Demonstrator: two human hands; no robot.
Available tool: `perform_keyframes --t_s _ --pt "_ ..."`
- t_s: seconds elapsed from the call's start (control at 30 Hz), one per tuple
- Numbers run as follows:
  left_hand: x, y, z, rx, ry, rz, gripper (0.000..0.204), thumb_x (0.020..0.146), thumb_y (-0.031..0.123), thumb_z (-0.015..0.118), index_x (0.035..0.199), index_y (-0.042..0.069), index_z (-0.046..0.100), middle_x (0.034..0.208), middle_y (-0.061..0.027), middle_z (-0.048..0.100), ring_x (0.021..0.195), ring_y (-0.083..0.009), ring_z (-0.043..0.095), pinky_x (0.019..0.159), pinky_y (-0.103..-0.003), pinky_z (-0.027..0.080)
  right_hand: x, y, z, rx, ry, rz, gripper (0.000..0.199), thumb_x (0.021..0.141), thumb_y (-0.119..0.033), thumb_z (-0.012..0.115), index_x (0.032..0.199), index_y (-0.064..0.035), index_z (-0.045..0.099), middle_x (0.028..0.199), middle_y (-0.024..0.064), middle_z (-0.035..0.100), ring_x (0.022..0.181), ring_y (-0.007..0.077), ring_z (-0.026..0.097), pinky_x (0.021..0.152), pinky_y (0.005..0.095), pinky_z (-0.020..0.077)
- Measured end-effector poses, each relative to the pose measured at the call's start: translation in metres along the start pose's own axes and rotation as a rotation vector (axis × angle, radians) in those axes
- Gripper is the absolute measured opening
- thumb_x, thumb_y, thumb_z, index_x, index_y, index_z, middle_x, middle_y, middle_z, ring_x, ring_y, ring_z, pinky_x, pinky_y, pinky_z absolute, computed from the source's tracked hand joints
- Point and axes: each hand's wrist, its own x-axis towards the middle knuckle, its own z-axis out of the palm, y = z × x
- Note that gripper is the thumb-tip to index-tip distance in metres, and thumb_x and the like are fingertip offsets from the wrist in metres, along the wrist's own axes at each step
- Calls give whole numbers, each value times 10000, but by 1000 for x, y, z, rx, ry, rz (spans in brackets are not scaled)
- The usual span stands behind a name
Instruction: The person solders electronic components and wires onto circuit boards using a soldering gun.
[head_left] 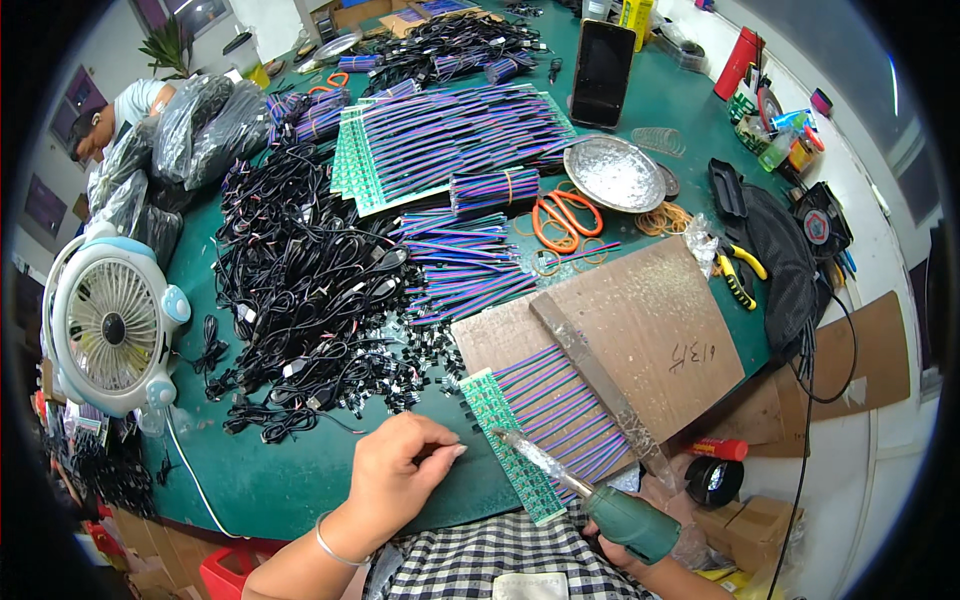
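The soldering iron (635, 522) is gripped by the right hand (615, 553), tip at the board (513, 455) between both hands; beyond, wires (565, 420) seem steadied by a bar (600, 385). Whether the curled left hand (400, 465) holds anything cannot be told.

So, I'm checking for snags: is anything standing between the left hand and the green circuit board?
Nothing visible: only green tabletop shows between the left hand and the green circuit board. The soldering iron extends over it from the right.

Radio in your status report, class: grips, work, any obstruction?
Right grip closed on green soldering tool, held over circuit board. Left grip pinched, apart from board. Flat bar across wires, nothing visibly blocking tool.
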Motion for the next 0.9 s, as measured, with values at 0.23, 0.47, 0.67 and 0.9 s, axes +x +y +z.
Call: perform_keyframes --t_s 0.23,0.47,0.67,0.9 --pt "-8 -7 -4 -131 25 -90 125 739 -28 713 843 19 660 813 -74 661 657 -142 655 587 -244 541 11 -11 -3 -238 -26 -98 311 764 -167 729 1010 7 653 961 115 676 886 255 664 807 330 527" --pt "-8 -4 0 -141 30 -89 120 741 -30 710 829 25 650 807 -69 659 650 -136 649 583 -238 538 5 -5 -2 -222 1 -111 309 761 -222 716 994 -25 673 949 112 676 879 271 661 804 357 523" --pt "-4 0 12 -143 8 -69 117 730 -10 700 803 47 628 794 -62 647 696 -189 642 612 -291 523 2 1 -3 -178 -2 -5 396 753 -281 732 1021 1 656 944 106 674 857 239 661 792 334 521" --pt "-1 -8 26 98 15 164 170 678 4 696 810 80 621 809 -47 632 714 -247 608 645 -355 494 -2 -14 -3 199 45 172 576 787 -284 759 1169 86 539 1004 97 669 881 142 650 819 249 512"
